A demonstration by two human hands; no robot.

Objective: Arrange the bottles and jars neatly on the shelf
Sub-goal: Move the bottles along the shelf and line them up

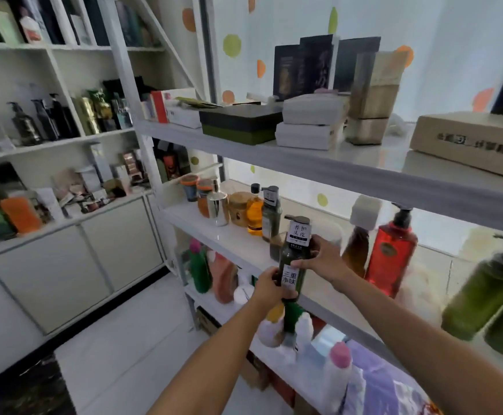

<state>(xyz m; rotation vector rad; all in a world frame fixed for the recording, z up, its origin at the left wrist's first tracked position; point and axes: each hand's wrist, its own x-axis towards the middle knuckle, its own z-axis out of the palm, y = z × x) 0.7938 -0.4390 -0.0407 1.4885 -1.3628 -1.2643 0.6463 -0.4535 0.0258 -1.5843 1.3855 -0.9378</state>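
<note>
I hold a dark green pump bottle (293, 256) upright at the near edge of the middle shelf (211, 226). My left hand (269, 287) wraps round its lower part and my right hand (323, 260) grips it just under the white neck label. My left hand covers its base, so I cannot tell whether it rests on the board. Its dark wall hides whatever is inside. Further left stand an orange bottle (254, 215) showing amber liquid, a second green pump bottle (271, 218), a silver bottle (217, 206) and a brown jar (239, 209). To the right are a brown bottle (356, 250) with a white square cap and a clear red pump bottle (390, 259). An olive pump bottle (483, 292) at the far right is blurred, and the containers on the lower shelf are too smeared to read.
</note>
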